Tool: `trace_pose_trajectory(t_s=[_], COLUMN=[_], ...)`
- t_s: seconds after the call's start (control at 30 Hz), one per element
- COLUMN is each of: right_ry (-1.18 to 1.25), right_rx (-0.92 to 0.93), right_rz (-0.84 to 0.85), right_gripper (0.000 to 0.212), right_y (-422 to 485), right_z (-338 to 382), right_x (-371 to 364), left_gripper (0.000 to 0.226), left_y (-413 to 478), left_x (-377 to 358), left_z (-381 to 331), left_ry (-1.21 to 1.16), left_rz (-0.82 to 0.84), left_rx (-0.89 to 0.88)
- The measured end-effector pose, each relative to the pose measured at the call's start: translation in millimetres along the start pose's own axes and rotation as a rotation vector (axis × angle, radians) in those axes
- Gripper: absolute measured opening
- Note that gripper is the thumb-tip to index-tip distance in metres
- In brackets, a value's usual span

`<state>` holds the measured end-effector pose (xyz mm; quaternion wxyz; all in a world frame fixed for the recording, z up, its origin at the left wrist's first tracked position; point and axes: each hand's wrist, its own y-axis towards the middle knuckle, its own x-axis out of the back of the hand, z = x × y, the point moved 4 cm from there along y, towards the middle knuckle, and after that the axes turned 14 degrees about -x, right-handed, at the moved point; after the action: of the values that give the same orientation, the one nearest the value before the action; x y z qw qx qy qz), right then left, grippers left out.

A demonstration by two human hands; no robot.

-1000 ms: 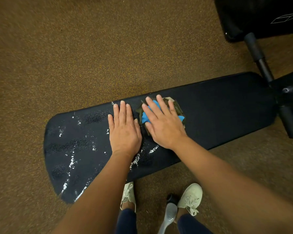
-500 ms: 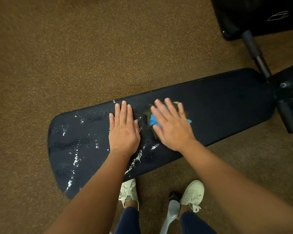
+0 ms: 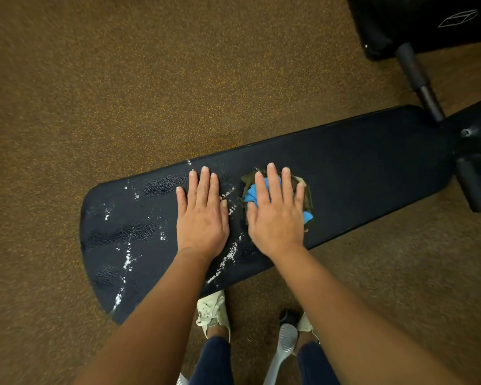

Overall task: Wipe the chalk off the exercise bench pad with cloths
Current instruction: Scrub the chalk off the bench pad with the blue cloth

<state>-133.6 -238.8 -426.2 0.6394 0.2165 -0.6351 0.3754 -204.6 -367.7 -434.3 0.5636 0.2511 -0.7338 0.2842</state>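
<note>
A long dark bench pad [image 3: 358, 168] lies across the view. White chalk streaks [image 3: 127, 259] mark its left half and the strip between my hands. My left hand [image 3: 203, 218] rests flat on the pad with its fingers together and nothing under it. My right hand [image 3: 275, 218] presses flat on a bunched blue cloth [image 3: 251, 194] that lies on an olive cloth [image 3: 307, 195], near the pad's middle. My palm hides most of both cloths. The pad's right half looks free of chalk.
The bench's black frame and roller bar [image 3: 472, 187] stick out at the right end. Another black padded piece [image 3: 428, 20] sits at the top right. My white shoes [image 3: 213, 312] and a grey handle [image 3: 285, 343] are below the pad, on brown speckled flooring [image 3: 122, 79].
My right hand slid the cloths a little to the right, then back toward my left hand, and its fingers now point straighter up. My left hand stayed in place.
</note>
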Motion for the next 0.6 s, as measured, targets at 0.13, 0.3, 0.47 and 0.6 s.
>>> trace_pose_trajectory(t_s=[0.13, 0.3, 0.47, 0.6], right_ry=[-0.054, -0.062, -0.052, -0.112], right_rx=[0.289, 0.138, 0.13, 0.389], right_rz=[0.065, 0.023, 0.053, 0.077], right_gripper=[0.06, 0.062, 0.065, 0.062], right_y=[-29.5, -0.7, -27.6, -37.5], right_z=[-0.7, -27.6, 4.7, -26.2], right_x=[-8.1, -0.7, -7.7, -6.8], left_gripper=[0.06, 0.061, 0.06, 0.059], left_y=[-0.6, -4.7, -11.5, -17.2], left_x=[0.3, 1.0, -0.3, 0.6], left_z=[0.4, 0.2, 0.7, -0.2], left_ry=[-0.008, -0.007, -0.014, -0.014], left_rz=[-0.006, 0.007, -0.001, 0.004], left_rx=[-0.001, 0.01, 0.024, 0.017])
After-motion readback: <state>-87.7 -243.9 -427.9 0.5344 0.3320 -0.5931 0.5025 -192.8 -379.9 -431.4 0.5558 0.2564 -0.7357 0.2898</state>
